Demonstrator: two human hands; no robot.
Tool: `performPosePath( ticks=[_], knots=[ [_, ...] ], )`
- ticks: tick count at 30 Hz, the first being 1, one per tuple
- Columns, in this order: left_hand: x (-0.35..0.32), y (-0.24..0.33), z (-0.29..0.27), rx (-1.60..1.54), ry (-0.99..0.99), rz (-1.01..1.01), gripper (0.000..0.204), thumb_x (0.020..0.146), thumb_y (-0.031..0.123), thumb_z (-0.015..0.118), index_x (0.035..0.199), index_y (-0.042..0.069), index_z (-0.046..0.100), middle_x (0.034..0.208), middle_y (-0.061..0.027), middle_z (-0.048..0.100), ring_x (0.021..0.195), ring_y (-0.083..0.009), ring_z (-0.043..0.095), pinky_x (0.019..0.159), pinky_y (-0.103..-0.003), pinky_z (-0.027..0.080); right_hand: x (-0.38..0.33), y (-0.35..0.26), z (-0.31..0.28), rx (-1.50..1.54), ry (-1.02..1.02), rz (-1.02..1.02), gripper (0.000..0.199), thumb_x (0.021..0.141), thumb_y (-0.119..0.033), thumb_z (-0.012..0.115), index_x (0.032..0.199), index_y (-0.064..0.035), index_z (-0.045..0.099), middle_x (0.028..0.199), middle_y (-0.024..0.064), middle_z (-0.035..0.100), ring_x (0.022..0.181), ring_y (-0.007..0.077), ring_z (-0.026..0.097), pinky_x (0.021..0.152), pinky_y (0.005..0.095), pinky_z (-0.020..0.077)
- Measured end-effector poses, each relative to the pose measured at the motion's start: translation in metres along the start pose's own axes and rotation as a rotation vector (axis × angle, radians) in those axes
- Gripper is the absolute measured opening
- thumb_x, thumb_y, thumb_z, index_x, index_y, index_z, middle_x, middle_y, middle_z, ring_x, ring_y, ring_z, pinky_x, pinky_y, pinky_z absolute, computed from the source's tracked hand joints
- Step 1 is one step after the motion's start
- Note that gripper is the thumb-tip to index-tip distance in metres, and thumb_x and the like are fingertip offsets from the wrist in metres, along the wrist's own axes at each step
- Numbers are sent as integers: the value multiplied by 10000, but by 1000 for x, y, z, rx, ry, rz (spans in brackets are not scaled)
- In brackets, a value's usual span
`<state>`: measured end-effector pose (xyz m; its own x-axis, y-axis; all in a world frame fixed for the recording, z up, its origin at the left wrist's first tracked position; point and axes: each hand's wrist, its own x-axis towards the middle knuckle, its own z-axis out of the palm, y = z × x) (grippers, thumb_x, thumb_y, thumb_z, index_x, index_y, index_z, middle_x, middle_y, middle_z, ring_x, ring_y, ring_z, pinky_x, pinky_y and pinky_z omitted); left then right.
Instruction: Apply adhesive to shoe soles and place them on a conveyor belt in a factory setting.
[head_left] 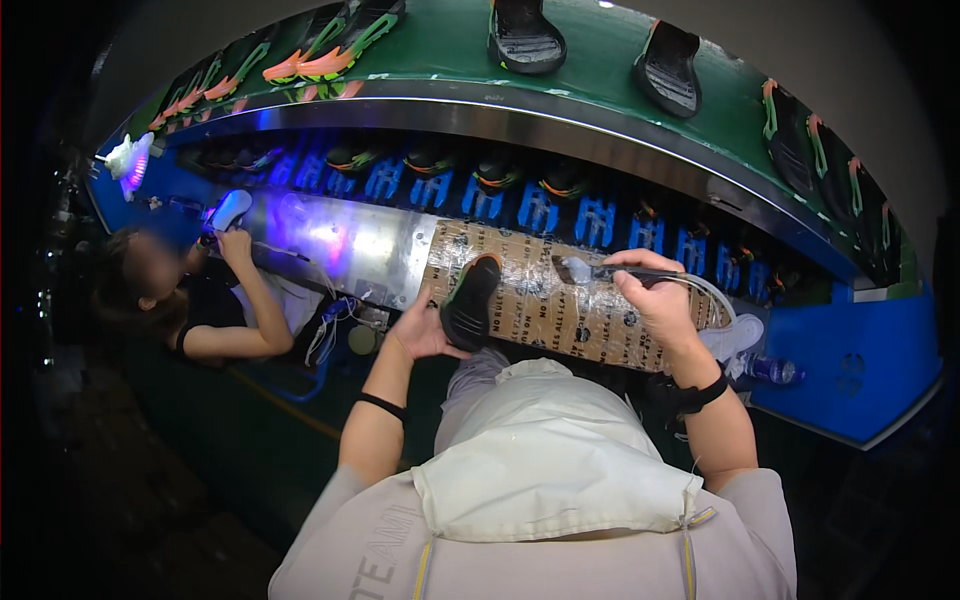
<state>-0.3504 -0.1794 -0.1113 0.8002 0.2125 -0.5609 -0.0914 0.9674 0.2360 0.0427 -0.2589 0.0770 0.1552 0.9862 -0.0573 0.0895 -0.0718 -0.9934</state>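
My left hand (425,325) is closed around the lower end of a black shoe sole (472,308), which it holds upright over the near edge of a bench covered with printed brown cardboard (590,320). In my right hand (655,300) is a brush (578,270) with a pale, flat head and a dark handle, pinched between thumb and fingers. Thin clear tubes (715,290) run back from the handle past my wrist. The brush head is apart from the sole, above the cardboard to its right.
Behind the bench, a row of blue holders (540,208) carries black shoe parts. A green shelf (440,45) above bears more black, orange and green soles. At left, a co-worker (215,290) works beside a metal plate (345,245). A plastic bottle (770,370) lies at right.
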Motion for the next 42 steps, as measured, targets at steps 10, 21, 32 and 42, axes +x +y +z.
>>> performPosePath(
  ticks=[10, 21, 32, 42],
  knots=[
    [90, -66, 57, -627, 169, 422, 885, 987, 790, 196, 1471, 123, 518, 1392, -212, 574, 1303, -430, 520, 1106, -593, 397, 23, 33, 55, -18, -81, 199, 170, 891, -116, 714, 1025, -20, 756, 892, 7, 703, 812, 78, 595, 733, 253, 484],
    [97, -86, 54, -701, -51, 508, 886, 1013, 716, 183, 1507, 33, 457, 1433, -301, 535, 1374, -482, 487, 1146, -654, 368, 48, 94, 104, -198, -144, 270, 273, 858, -257, 717, 1031, -48, 752, 849, 71, 739, 768, 133, 688, 720, 309, 539],
    [63, -55, 117, -502, -147, 620, 680, 1021, 542, 308, 1426, 40, 523, 1332, -217, 631, 1188, -396, 654, 997, -589, 542, 58, 43, 130, -132, 82, 45, 213, 870, -178, 720, 1026, -34, 739, 888, 143, 741, 836, 266, 721, 777, 362, 549],
    [41, -20, 153, -299, -151, 753, 686, 1037, 571, 269, 1371, 56, 576, 1288, -164, 669, 1162, -313, 668, 1010, -478, 558, 15, -54, 85, -537, -598, -441, 180, 801, -90, 751, 973, -37, 754, 881, 182, 727, 815, 376, 701, 800, 442, 566]
  ],
)
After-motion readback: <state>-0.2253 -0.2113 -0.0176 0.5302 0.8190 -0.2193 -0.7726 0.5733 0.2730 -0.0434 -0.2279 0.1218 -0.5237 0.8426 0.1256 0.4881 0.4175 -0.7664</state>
